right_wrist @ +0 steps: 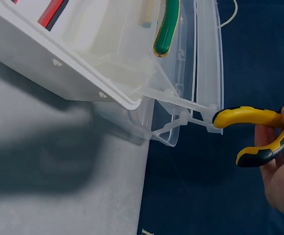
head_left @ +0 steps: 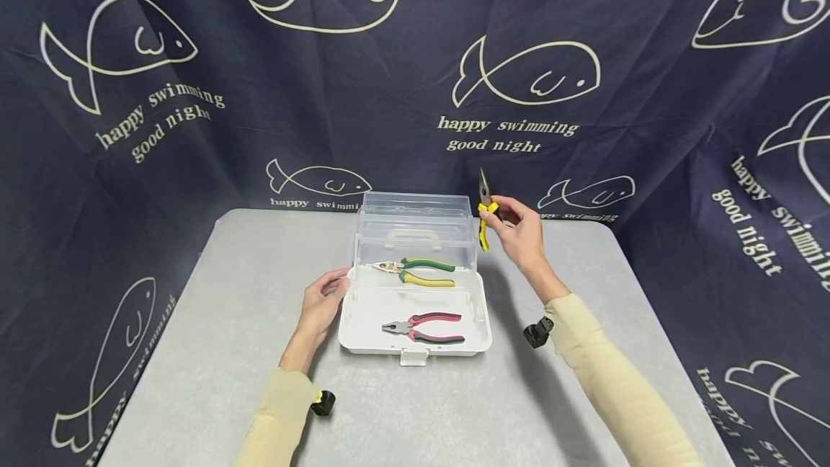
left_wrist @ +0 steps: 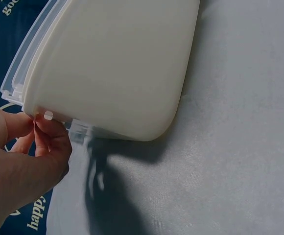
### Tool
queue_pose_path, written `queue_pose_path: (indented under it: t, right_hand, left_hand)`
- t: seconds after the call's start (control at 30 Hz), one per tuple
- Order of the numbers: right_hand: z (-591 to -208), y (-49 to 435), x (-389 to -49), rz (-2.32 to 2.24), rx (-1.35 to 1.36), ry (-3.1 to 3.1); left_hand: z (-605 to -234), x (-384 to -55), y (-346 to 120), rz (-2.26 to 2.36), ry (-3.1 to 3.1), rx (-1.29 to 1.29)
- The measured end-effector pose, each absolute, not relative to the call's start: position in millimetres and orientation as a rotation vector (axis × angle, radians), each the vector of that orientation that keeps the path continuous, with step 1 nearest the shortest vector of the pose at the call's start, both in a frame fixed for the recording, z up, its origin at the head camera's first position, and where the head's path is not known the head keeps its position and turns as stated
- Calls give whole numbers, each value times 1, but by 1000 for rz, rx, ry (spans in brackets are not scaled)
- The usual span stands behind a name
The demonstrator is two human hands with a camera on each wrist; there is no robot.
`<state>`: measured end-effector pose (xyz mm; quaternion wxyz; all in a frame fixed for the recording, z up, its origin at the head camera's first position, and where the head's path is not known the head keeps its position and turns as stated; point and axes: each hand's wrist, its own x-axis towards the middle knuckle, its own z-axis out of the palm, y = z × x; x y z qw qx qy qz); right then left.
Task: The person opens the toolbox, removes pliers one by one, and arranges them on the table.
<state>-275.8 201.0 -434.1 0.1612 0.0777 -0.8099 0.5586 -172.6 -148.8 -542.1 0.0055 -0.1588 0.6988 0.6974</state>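
Note:
A white toolbox [head_left: 415, 350] stands on the table with its clear lid [head_left: 415, 207] tipped back. My left hand [head_left: 322, 303] grips its rear left corner; in the left wrist view thumb and fingertips pinch the rim beside the white side wall [left_wrist: 117, 63]. To the right of the lid, my right hand [head_left: 521, 230] holds yellow-and-black needle-nose pliers [head_left: 484, 207] in the air, jaws pointing up. The handles [right_wrist: 249, 116] spread apart in the right wrist view. Red-and-black combination pliers [head_left: 437, 318] lie in the box's front part. Behind them are green-and-yellow pliers [head_left: 428, 263] in a clear tray.
A latch [head_left: 413, 359] juts from the box's front edge. The grey tabletop [head_left: 220, 323] extends around the box. Dark fabric with white fish drawings [head_left: 311, 107] hangs behind and at both sides, close to the table's edges.

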Motion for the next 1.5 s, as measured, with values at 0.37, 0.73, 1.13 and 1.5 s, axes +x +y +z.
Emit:
queue_pose_path:
  t: [0.37, 0.73, 1.13, 1.5]
  right_hand:
    - [-425, 209, -264, 1874, 147, -2246]
    - [-454, 228, -266, 2070, 50, -2115]
    - [-471, 242, -256, 2127, -2, -2100]
    - [-486, 257, -248, 2140, -85, -2147]
  left_hand:
    - [-538, -173, -149, 2187, 2164, -483]
    - [-545, -175, -148, 2188, 2162, -505]
    - [-546, -175, -151, 2158, 2181, -505]
    - [-546, -175, -150, 2161, 2165, -503]
